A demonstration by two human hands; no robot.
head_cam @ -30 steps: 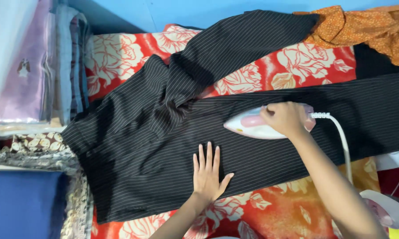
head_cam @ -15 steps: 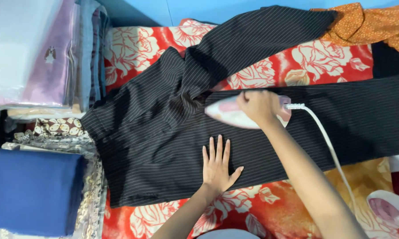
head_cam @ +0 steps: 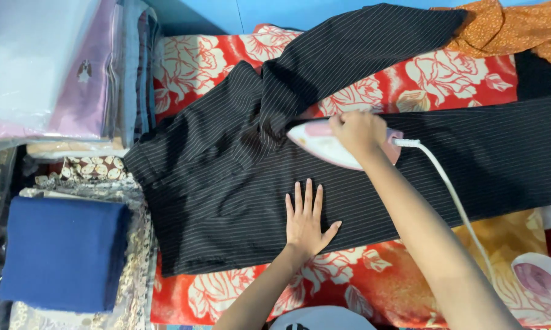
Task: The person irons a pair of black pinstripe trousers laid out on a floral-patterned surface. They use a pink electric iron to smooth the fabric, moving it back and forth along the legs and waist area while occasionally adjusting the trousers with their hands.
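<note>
Gripping one pink and white iron (head_cam: 324, 143), the right hand (head_cam: 358, 131) is closed tight around its handle. The iron sits flat on one pair of black striped trousers (head_cam: 226, 183), with its pointed tip aimed away from the wrist. One white cord (head_cam: 449, 192) runs from the back of the iron, along the right arm.

Just below the iron, the left hand (head_cam: 307, 220) lies open and flat on the trousers, fingers spread wide, holding nothing. The two hands are near each other but do not touch.

The trousers lie under both hands on one red cloth (head_cam: 446, 73) with big pale flowers. One trouser leg goes past the right hand. The other leg goes up and away, above the iron.

Far above the right hand lies one orange cloth (head_cam: 507, 27). Well off beside the left hand sits one folded blue cloth (head_cam: 64, 253). Above that is one stack of folded clothes (head_cam: 73, 73), some in clear bags.
</note>
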